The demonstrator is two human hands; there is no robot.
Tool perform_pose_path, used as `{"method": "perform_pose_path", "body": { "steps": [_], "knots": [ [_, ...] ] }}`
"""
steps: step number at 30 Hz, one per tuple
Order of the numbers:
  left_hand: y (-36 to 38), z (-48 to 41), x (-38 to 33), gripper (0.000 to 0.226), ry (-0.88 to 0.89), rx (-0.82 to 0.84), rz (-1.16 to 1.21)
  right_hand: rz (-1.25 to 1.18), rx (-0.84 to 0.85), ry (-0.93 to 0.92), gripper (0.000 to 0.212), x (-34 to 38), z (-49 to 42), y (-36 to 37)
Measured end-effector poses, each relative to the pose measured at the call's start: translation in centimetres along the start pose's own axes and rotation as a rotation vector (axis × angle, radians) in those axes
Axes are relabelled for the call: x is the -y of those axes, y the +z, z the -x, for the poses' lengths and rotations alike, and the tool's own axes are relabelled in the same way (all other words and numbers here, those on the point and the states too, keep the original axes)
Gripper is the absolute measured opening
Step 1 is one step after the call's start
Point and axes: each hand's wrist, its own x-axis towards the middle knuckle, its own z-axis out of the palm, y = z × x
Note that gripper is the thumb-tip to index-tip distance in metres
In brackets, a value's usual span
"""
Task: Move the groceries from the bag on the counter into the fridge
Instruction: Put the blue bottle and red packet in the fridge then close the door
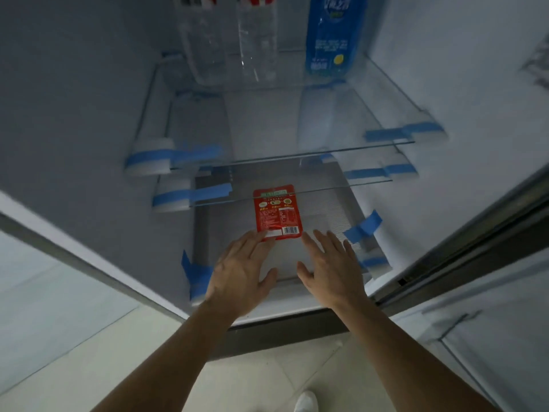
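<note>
A flat red food packet (pixel 277 214) with a barcode lies on the lowest ribbed shelf (pixel 326 209) of the open fridge. My left hand (pixel 240 272) is spread flat, its fingertips touching the packet's near left corner. To the right, my right hand (pixel 329 269) is also spread with straight fingers, its index tip just beside the packet's near right corner. Neither hand holds anything. The grocery bag and counter are out of view.
Two glass shelves (pixel 297 157) sit above, held by white foam blocks with blue tape (pixel 166 156). On the top shelf stand clear plastic bottles (pixel 231 40) and a blue carton (pixel 332 34). The fridge door (pixel 490 322) stands open at right; tiled floor lies below.
</note>
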Motion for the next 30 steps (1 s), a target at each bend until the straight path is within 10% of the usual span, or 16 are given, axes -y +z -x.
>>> {"method": "perform_pose_path", "body": {
  "steps": [17, 30],
  "knots": [
    [-16.2, 4.2, -11.0, 0.06, 0.386, -0.327, 0.063, 0.134, -0.657, 0.027, 0.062, 4.8, 16.6, -18.9],
    [-13.9, 9.1, -33.8, 0.059, 1.01, -0.345, 0.342, 0.311, -0.76, 0.649, 0.06, -5.4, 40.5, -23.0]
  ]
}}
